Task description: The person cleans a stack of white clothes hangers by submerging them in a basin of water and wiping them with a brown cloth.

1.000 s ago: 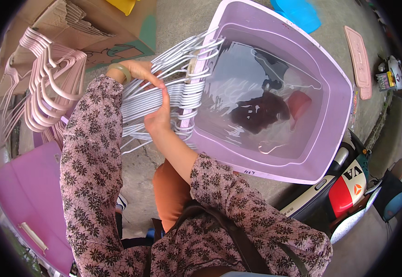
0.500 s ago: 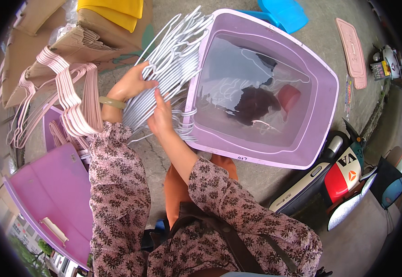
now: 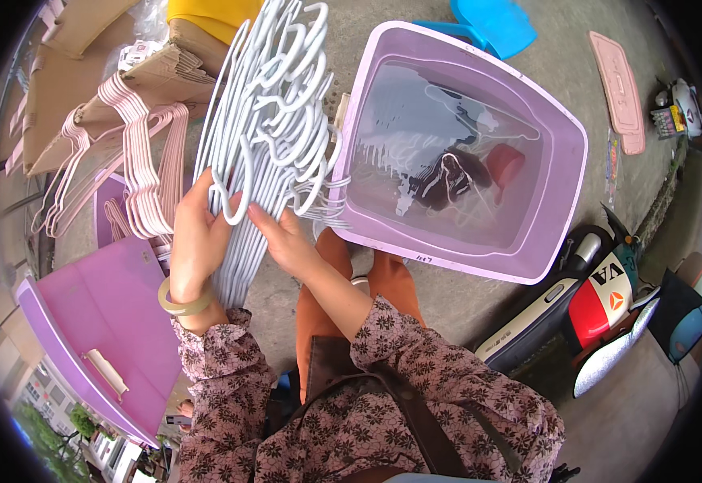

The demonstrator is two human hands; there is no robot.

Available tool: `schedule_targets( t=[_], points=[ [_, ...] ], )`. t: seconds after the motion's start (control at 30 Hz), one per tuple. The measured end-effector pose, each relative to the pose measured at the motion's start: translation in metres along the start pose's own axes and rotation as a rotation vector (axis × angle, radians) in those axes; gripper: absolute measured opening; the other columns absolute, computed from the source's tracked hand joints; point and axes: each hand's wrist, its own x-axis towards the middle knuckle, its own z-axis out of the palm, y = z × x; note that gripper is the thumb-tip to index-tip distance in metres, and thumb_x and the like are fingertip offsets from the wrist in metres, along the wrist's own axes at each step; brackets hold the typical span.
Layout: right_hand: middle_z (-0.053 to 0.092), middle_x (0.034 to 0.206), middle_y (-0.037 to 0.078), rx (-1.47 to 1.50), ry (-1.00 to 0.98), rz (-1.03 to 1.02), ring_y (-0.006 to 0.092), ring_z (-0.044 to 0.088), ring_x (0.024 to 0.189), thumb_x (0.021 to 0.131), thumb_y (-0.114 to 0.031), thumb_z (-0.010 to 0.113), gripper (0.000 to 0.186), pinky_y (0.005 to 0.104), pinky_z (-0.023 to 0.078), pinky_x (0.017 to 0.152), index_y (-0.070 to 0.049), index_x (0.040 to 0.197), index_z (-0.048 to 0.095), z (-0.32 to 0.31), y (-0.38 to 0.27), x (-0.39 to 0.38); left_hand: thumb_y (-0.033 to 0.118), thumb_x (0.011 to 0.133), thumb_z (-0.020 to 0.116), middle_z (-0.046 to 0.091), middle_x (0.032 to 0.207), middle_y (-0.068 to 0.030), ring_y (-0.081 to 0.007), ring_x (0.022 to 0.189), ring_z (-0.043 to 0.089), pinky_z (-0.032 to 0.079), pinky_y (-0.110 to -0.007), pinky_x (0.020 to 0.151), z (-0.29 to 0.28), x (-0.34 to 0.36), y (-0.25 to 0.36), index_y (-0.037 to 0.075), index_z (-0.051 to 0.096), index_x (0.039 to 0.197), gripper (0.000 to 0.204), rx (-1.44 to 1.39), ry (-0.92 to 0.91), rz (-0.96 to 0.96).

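Note:
A thick bundle of white clothes hangers (image 3: 274,121) is held up in front of me, its hooks toward the far right. My left hand (image 3: 202,233) is closed round the bundle's left side, a bangle on that wrist. From the right, my right hand (image 3: 282,237) pinches at the bundle's near part, thumb and fingers against the hangers. Beside them on the right stands a purple tub (image 3: 447,262) of water. A red scoop (image 3: 506,167), a dark shape and a few white hangers lie in the water. More white hangers (image 3: 331,205) hang on the tub's left rim.
Pink hangers (image 3: 137,153) hang on a cardboard box (image 3: 117,97) at the left, above a purple bin (image 3: 93,314). Past the tub are a blue plastic item (image 3: 496,28) and a pink lid (image 3: 618,88). A scooter (image 3: 584,310) stands at the right.
The hanger bundle has moved left and closer to me, away from the tub's rim, and has turned more upright. Both hands have come nearer with it. The water's surface ripples differently.

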Motion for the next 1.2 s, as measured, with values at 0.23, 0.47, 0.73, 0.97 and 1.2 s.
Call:
schedule_targets(
  t=[0.23, 0.47, 0.73, 0.97, 1.2],
  points=[
    [0.058, 0.102, 0.004, -0.276, -0.162, -0.068, 0.0079, 0.053, 0.087, 0.078, -0.007, 0.066, 0.042, 0.0252, 0.044, 0.077, 0.002, 0.115, 0.050, 0.016, -0.146, -0.084, -0.002, 0.082, 0.058, 0.054, 0.111, -0.0076, -0.0123, 0.098, 0.051, 0.042, -0.025, 0.085, 0.014, -0.099, 0.073, -0.001, 0.043, 0.122, 0.043, -0.504, -0.058, 0.084],
    [0.058, 0.105, 0.007, -0.498, -0.229, 0.190, 0.0164, 0.054, 0.099, 0.066, -0.002, 0.074, 0.061, 0.0325, 0.044, 0.086, 0.001, 0.120, 0.045, 0.011, -0.266, -0.193, 0.001, 0.083, 0.058, 0.059, 0.100, -0.0036, -0.0088, 0.092, 0.053, 0.045, -0.025, 0.079, 0.035, -0.184, 0.166, 0.001, 0.054, 0.109, 0.026, -0.808, -0.437, 0.046],
    [0.060, 0.100, 0.007, -0.675, -0.267, -0.013, 0.0152, 0.056, 0.094, 0.067, -0.006, 0.073, 0.051, 0.0294, 0.045, 0.083, 0.001, 0.112, 0.051, 0.070, -0.375, -0.277, 0.007, 0.081, 0.063, 0.060, 0.099, -0.0047, -0.0103, 0.089, 0.054, 0.046, -0.027, 0.077, 0.014, -0.217, 0.274, -0.001, 0.053, 0.110, 0.032, -0.604, -0.554, 0.367],
    [0.057, 0.109, 0.008, -0.704, -0.134, -0.122, 0.0175, 0.054, 0.101, 0.066, -0.008, 0.075, 0.057, 0.0313, 0.041, 0.089, 0.001, 0.117, 0.050, 0.102, -0.409, -0.351, 0.009, 0.075, 0.069, 0.059, 0.099, -0.0059, -0.0119, 0.091, 0.054, 0.045, -0.027, 0.080, -0.016, -0.213, 0.344, -0.001, 0.055, 0.104, 0.034, -0.472, -0.952, 0.419],
    [0.058, 0.110, 0.010, -0.506, -0.117, -0.331, 0.0209, 0.055, 0.103, 0.069, 0.003, 0.069, 0.053, 0.0326, 0.044, 0.088, 0.000, 0.118, 0.050, 0.056, -0.427, -0.408, 0.003, 0.070, 0.072, 0.058, 0.105, -0.0070, -0.0141, 0.095, 0.055, 0.046, -0.028, 0.080, 0.025, -0.216, 0.408, -0.001, 0.049, 0.117, 0.053, -0.594, -1.470, 0.101]
  ],
)
